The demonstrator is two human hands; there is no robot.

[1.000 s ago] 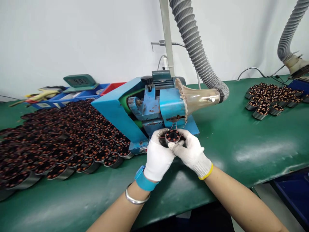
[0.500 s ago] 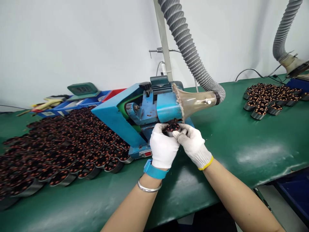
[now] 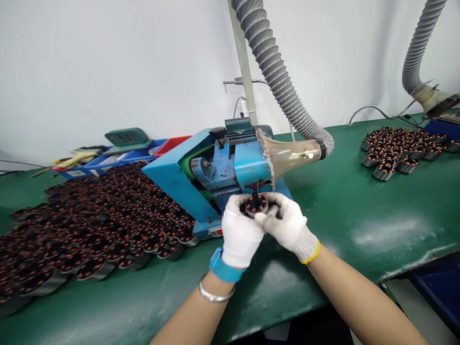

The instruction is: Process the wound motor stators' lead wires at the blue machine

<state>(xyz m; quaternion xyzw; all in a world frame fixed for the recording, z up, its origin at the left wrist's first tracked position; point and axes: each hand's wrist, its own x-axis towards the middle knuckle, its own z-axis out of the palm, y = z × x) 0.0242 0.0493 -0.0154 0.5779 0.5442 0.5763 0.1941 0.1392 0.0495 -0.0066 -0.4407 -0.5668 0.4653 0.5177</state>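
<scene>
A round metal ring part (image 3: pixel 256 205) with dark windings and copper-coloured spots is held between both gloved hands. My left hand (image 3: pixel 241 230), in a white glove, grips its left side. On its right side, the fingers of my right hand (image 3: pixel 285 221) are closed round it, in a white glove with grey fingertips. Thin wires rise from the part toward the blue machine (image 3: pixel 251 165), just in front of whose lower edge it is held. A translucent funnel (image 3: pixel 293 154) is fixed to the machine's right side.
Many similar ring parts (image 3: pixel 100 225) cover the green table (image 3: pixel 345 211) at left; a smaller group (image 3: pixel 398 148) stands at right. Behind are blue bins (image 3: pixel 82 170), a red bin (image 3: pixel 172 145) and a digital display (image 3: pixel 127 137). A grey hose (image 3: pixel 276 62) hangs above.
Both hands have drawn the ring part slightly down and away from the machine. Thin wires now show above it. The view has shifted a little.
</scene>
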